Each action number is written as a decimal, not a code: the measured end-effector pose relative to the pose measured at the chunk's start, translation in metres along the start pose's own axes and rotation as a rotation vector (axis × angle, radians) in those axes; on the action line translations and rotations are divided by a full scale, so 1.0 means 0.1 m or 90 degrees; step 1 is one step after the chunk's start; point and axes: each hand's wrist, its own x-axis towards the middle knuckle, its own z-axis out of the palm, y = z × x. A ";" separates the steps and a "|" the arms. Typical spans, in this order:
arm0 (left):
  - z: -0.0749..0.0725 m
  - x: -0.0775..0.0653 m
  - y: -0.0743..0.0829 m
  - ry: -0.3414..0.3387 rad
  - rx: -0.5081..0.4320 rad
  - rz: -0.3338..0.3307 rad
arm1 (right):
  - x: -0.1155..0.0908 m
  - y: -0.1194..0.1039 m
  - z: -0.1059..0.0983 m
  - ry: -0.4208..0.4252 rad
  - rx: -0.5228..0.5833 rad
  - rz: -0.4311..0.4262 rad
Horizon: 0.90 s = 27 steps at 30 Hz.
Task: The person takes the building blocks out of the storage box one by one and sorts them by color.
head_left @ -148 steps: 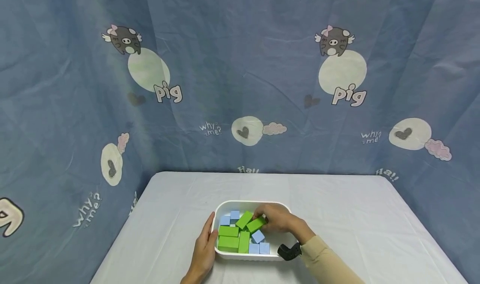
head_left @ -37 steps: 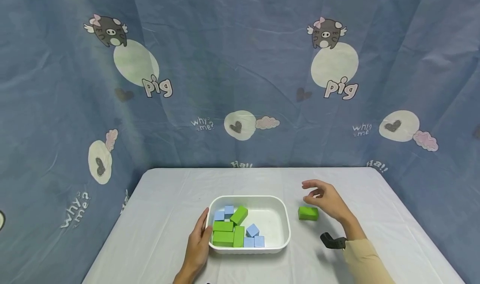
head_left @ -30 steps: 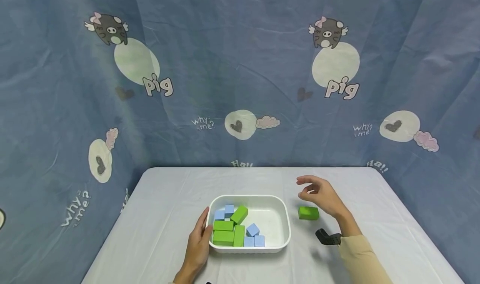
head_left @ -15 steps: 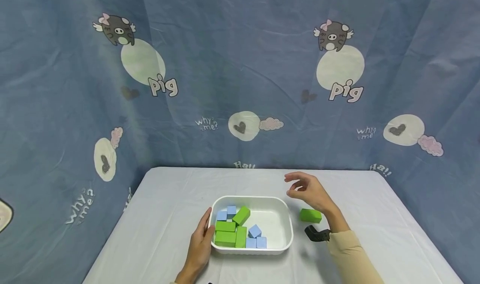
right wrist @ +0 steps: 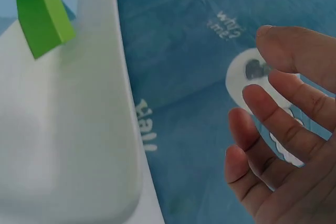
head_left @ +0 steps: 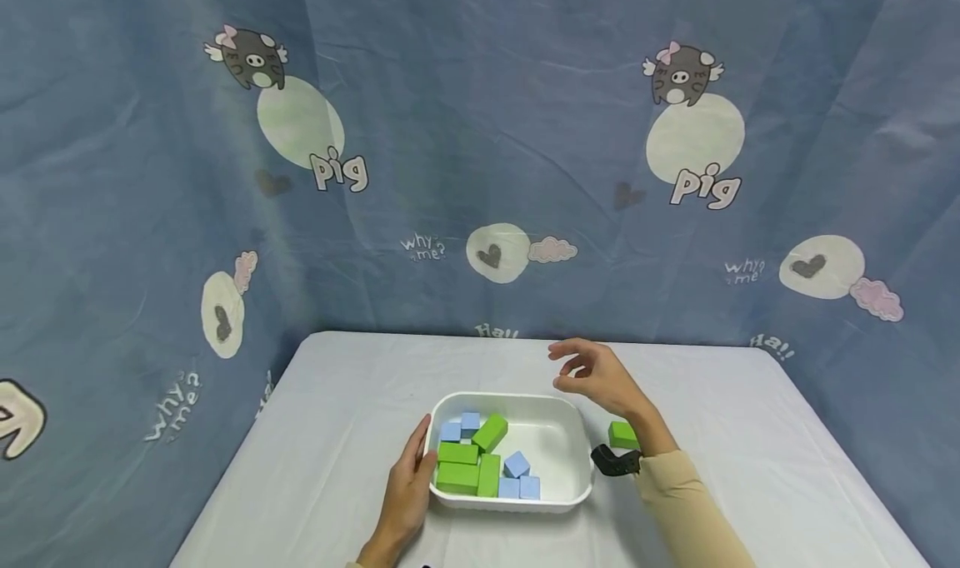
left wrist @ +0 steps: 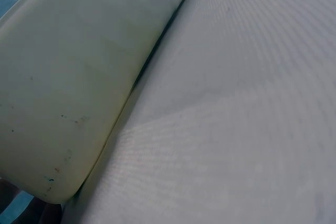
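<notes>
My left hand [head_left: 405, 493] holds the left end of the white plastic tray [head_left: 555, 505], thumb at the rim and fingers along the outer wall. Only the tray's outer wall [left wrist: 79, 77] shows in the left wrist view, without the hand. Several green rectangular blocks [head_left: 457, 478] and small light-blue cubes [head_left: 517, 465] lie in the tray's left and middle parts. Past the tray's back right corner, my right hand [head_left: 596, 376] hovers in the air. Its fingers [right wrist: 268, 114] are loosely bent, thumb apart, holding nothing.
A lone green block [head_left: 622, 435] lies on the white-covered table [head_left: 360, 410] right of the tray, partly hidden by my right forearm. A black wrist device [head_left: 617, 461] hangs over the tray's right edge. Blue patterned cloth [head_left: 420, 301] stands behind the table.
A green block has gone from the tray to the table at its right. My right hand, having let it go, has since moved left and farther back. My left hand stays at the tray.
</notes>
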 end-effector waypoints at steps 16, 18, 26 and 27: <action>0.00 0.00 -0.01 -0.002 -0.013 0.015 | 0.14 -0.08 0.32 -0.045 0.016 -0.032; 0.00 0.00 -0.01 0.000 -0.013 0.014 | 0.16 -0.02 0.37 -0.051 0.009 -0.032; -0.01 -0.02 -0.01 0.004 -0.008 0.013 | 0.11 -0.24 0.50 -0.123 0.046 -0.054; -0.01 -0.01 -0.01 0.005 -0.007 0.015 | 0.11 -0.27 0.51 -0.132 0.052 -0.053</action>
